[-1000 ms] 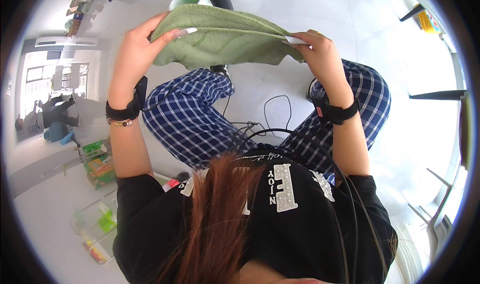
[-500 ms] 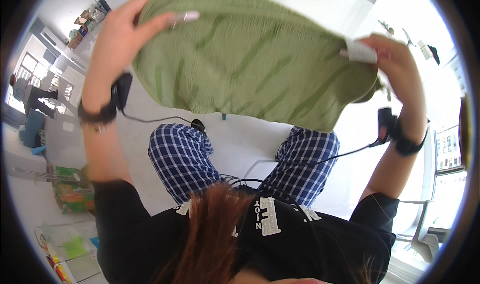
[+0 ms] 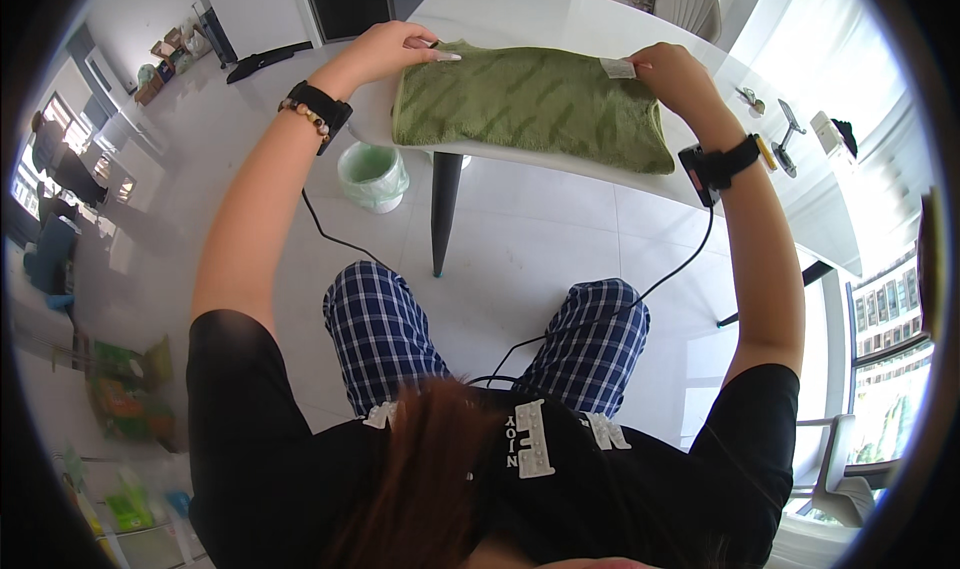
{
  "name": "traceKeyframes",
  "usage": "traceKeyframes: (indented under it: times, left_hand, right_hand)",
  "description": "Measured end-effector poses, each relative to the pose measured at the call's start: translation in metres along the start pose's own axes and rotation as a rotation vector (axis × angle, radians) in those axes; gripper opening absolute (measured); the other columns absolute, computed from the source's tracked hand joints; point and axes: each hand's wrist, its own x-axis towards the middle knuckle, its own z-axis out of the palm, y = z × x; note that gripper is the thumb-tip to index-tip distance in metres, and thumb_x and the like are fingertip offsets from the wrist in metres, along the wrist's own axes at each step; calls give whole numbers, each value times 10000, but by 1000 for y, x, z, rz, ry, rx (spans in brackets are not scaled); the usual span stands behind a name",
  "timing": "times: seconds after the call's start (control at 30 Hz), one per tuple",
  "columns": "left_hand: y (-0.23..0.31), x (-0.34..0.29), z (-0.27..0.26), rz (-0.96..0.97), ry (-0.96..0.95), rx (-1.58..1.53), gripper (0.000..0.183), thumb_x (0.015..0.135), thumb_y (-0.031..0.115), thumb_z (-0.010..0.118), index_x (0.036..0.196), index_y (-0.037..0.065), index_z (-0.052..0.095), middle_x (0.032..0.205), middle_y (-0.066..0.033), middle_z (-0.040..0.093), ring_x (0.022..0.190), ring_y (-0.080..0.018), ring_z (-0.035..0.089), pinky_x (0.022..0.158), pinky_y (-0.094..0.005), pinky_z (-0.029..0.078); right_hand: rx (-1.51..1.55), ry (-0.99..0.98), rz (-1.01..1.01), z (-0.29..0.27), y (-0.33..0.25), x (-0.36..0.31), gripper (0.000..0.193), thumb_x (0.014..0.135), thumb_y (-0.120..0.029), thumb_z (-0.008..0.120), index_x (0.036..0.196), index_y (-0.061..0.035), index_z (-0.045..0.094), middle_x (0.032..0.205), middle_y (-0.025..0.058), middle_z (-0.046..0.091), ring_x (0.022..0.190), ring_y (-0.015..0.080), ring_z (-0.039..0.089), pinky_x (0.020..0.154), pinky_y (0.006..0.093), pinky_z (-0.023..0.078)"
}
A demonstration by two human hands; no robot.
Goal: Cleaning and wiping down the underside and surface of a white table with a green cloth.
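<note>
A green towel (image 3: 530, 99) with darker slanting streaks is spread between my hands over the front edge of a glossy white table (image 3: 530, 14), its lower part hanging past the edge. My left hand (image 3: 405, 47) pinches its upper left corner between thumb and fingers. At the upper right corner, beside a white label (image 3: 618, 68), my right hand (image 3: 672, 75) grips the cloth. Both arms reach forward, each with a black wrist device; cables run from these toward my lap.
Below the table's left side stands a bin (image 3: 373, 177) with a pale green liner, near a black table leg (image 3: 445, 214). Small items and a grey stand (image 3: 788, 137) lie on the table's right. Chairs are at the far side (image 3: 690, 4) and lower right (image 3: 838, 469).
Both hands have lowered the towel from close in front of me, outward onto the table edge. The bin and table leg have come into sight. Both hands keep their hold.
</note>
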Motion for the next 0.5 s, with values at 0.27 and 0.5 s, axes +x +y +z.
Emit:
traceKeyframes:
  times: [0.27, 0.5]
  left_hand:
    - [23, -12, -14, -8, 85, 264, 276, 858, 261, 709, 995, 24, 676, 892, -111, 683, 857, -199, 653, 761, -299, 501]
    - [26, -8, -14, 17, -45, 224, 281, 850, 274, 726, 830, 35, 580, 670, -18, 487, 679, -117, 530, 596, -272, 422]
  right_hand:
    - [-189, 208, -101, -10, -17, -77, 246, 971, -258, 518, 1132, -223, 701, 879, 66, 700, 815, 282, 664, 713, 388, 540]
    - [-112, 340, -277, -9, -31, -134, 177, 879, -124, 627, 1013, -159, 738, 774, 7, 684, 758, 186, 629, 694, 332, 519]
